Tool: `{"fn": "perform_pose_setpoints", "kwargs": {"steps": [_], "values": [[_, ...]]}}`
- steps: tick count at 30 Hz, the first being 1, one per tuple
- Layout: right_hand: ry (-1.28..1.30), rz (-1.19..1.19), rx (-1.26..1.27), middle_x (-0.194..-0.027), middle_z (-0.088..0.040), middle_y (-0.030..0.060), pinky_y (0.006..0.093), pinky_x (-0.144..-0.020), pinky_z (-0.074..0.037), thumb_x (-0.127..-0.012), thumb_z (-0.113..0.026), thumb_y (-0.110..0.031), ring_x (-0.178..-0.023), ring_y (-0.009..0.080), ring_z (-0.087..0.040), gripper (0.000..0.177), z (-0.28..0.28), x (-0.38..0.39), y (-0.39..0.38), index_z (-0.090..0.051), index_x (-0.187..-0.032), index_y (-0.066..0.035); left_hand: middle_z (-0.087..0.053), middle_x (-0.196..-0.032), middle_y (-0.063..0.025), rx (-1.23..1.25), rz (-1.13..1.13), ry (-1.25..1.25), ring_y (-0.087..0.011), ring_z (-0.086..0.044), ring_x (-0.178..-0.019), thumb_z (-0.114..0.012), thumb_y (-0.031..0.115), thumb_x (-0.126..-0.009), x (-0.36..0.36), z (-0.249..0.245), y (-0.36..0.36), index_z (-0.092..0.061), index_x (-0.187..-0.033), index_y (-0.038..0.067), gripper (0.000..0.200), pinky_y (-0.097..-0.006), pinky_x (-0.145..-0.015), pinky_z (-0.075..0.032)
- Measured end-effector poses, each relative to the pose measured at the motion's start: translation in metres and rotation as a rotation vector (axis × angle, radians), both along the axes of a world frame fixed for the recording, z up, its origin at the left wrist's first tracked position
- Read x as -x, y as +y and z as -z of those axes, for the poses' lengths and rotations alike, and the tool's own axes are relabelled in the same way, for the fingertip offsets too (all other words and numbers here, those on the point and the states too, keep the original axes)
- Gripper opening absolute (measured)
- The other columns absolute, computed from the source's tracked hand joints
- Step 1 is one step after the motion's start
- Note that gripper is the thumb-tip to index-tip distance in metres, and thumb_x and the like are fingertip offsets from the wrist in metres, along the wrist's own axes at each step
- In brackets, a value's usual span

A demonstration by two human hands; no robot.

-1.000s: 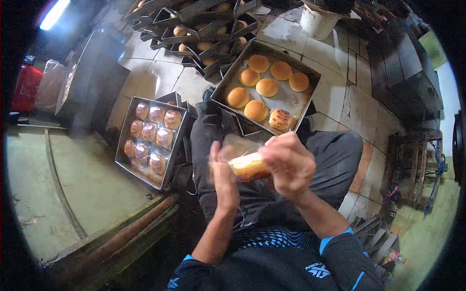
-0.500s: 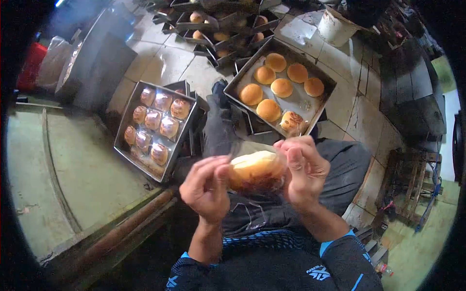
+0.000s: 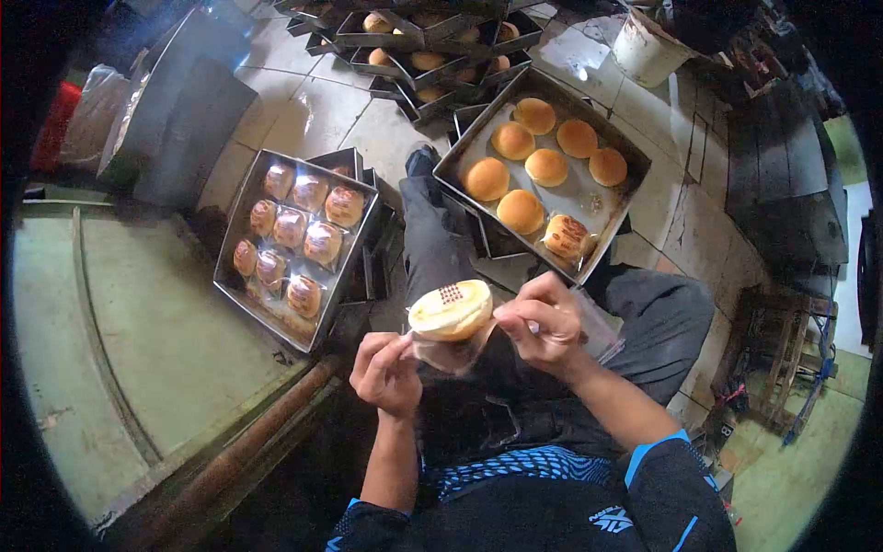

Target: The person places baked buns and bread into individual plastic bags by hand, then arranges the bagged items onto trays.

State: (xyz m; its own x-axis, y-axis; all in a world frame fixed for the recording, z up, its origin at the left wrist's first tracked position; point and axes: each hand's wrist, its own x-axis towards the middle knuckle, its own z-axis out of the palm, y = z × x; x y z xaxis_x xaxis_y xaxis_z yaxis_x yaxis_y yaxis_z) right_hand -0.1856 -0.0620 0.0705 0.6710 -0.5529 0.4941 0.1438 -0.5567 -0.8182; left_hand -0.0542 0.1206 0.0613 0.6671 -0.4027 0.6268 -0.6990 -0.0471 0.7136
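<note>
A pale bun point(image 3: 449, 313) with a small dark printed mark on its face is between my hands, in or against a clear plastic bag point(image 3: 452, 357). My left hand point(image 3: 386, 375) pinches the bag at the bun's lower left. On the other side, my right hand point(image 3: 544, 324) pinches it with thumb and fingers, and more clear plastic point(image 3: 600, 337) trails past its wrist side. Beyond the hands, a metal tray point(image 3: 602, 241) holds several golden buns, plus one bagged bun point(image 3: 565, 236) at its near corner.
At the left, another metal tray point(image 3: 317, 339) holds several glossy bagged buns in rows. Stacked trays with buns point(image 3: 426, 41) stand on the tiled floor ahead. A white bucket point(image 3: 647, 51) is at the far right, a wooden stool point(image 3: 782, 354) nearer. A green surface point(image 3: 175, 313) lies left.
The bun has turned from its browned side to the pale printed face and moved slightly left. My hands have lowered a little at the right, and plastic now trails behind the right hand.
</note>
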Motion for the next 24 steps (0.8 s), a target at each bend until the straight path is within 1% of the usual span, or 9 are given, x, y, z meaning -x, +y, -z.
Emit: {"fn": "perform_pose_setpoints", "kwargs": {"steps": [2, 5, 7, 11, 14, 17, 19, 21, 24], "values": [[-0.042, -0.020, 0.052, -0.074, -0.048, 0.0041, 0.0346, -0.055, -0.043, -0.084, -0.080, -0.022, -0.065, 0.0193, -0.051, 0.017, 0.000, -0.016, -0.002, -0.073, -0.087, -0.007, -0.064, -0.075, -0.0086, 0.026, 0.047, 0.013, -0.0217, -0.063, -0.069, -0.079, 0.014, -0.086, 0.001, -0.002, -0.016, -0.073, -0.085, 0.000, 0.015, -0.0304, -0.063, -0.051], [-0.074, 0.031, 0.248, -0.069, -0.051, 0.0016, 0.0310, -0.053, -0.037, -0.094, -0.071, -0.020, -0.060, 0.0156, -0.048, 0.027, -0.007, -0.066, -0.017, -0.058, -0.075, -0.005, -0.063, -0.071, -0.0061, -0.053, -0.089, -0.118, -0.0156, -0.060, -0.062, -0.074, 0.015, -0.092, -0.020, -0.006, -0.052, -0.070, -0.085, 0.000, 0.017, -0.0260, -0.058, -0.048], [0.078, 0.326, -0.212, -0.066, -0.051, 0.0071, 0.0322, -0.052, -0.039, -0.096, -0.068, -0.021, -0.058, 0.0176, -0.050, 0.030, -0.010, -0.064, -0.028, -0.061, -0.072, -0.004, -0.064, -0.070, -0.0037, 0.102, -0.073, 0.582, -0.0090, -0.056, -0.058, -0.068, 0.014, -0.097, -0.027, -0.011, -0.043, -0.070, -0.087, 0.000, 0.017, -0.0229, -0.053, -0.043], [0.258, 0.337, -0.297, -0.060, -0.043, 0.0074, 0.0349, -0.051, -0.034, -0.097, -0.064, -0.016, -0.052, 0.0175, -0.043, 0.042, 0.017, -0.004, 0.034, -0.049, -0.061, -0.001, -0.061, -0.070, -0.0020, -0.045, -0.024, 0.869, -0.0076, -0.051, -0.056, -0.067, 0.015, -0.098, 0.013, -0.010, 0.018, -0.068, -0.085, -0.001, 0.020, -0.0229, -0.052, -0.040], [0.521, 0.263, -0.463, -0.064, -0.053, 0.0200, 0.0398, -0.053, -0.038, -0.096, -0.063, -0.018, -0.051, 0.0271, -0.049, 0.036, 0.052, 0.041, 0.070, -0.056, -0.070, 0.005, -0.063, -0.072, -0.0047, -0.396, -0.164, 0.676, -0.0068, -0.056, -0.060, -0.069, 0.010, -0.095, 0.058, 0.019, 0.061, -0.069, -0.087, -0.003, 0.015, -0.0216, -0.054, -0.044], [0.807, 0.069, -0.410, -0.073, -0.061, 0.0242, 0.0423, -0.055, -0.042, -0.092, -0.067, -0.020, -0.059, 0.0332, -0.061, 0.032, 0.041, 0.061, 0.047, -0.065, -0.073, 0.005, -0.066, -0.072, -0.0046, -0.317, -0.122, 0.327, -0.0080, -0.059, -0.059, -0.068, 0.010, -0.096, 0.066, 0.005, 0.058, -0.068, -0.087, -0.003, 0.016, -0.0215, -0.052, -0.047], [0.581, 0.258, -0.309, -0.083, -0.069, 0.0180, 0.0406, -0.064, -0.048, -0.089, -0.072, -0.020, -0.071, 0.0307, -0.067, 0.021, 0.007, 0.052, 0.025, -0.071, -0.081, 0.000, -0.068, -0.071, -0.0070, -0.144, -0.146, 0.616, -0.0081, -0.061, -0.056, -0.069, 0.004, -0.092, 0.057, -0.021, 0.046, -0.068, -0.082, -0.003, 0.012, -0.0208, -0.051, -0.047], [0.337, 0.006, -0.099, -0.093, -0.072, 0.0148, 0.0374, -0.074, -0.051, -0.085, -0.075, -0.019, -0.083, 0.0286, -0.069, 0.019, -0.016, 0.031, 0.007, -0.073, -0.095, -0.003, -0.065, -0.065, -0.0039, -0.193, -0.132, 0.597, -0.0058, -0.058, -0.052, -0.069, 0.009, -0.094, 0.031, -0.040, 0.025, -0.067, -0.082, -0.003, 0.017, -0.0190, -0.046, -0.043], [0.327, -0.236, 0.031, -0.118, -0.070, 0.0157, 0.0367, -0.099, -0.049, -0.077, -0.082, -0.020, -0.110, 0.0300, -0.067, 0.056, -0.023, -0.001, 0.006, -0.063, -0.128, -0.006, -0.060, -0.063, 0.0013, -0.227, -0.028, 0.706, -0.0018, -0.051, -0.051, -0.067, 0.013, -0.097, -0.007, -0.046, -0.018, -0.069, -0.084, -0.002, 0.020, -0.0172, -0.046, -0.034]]}}
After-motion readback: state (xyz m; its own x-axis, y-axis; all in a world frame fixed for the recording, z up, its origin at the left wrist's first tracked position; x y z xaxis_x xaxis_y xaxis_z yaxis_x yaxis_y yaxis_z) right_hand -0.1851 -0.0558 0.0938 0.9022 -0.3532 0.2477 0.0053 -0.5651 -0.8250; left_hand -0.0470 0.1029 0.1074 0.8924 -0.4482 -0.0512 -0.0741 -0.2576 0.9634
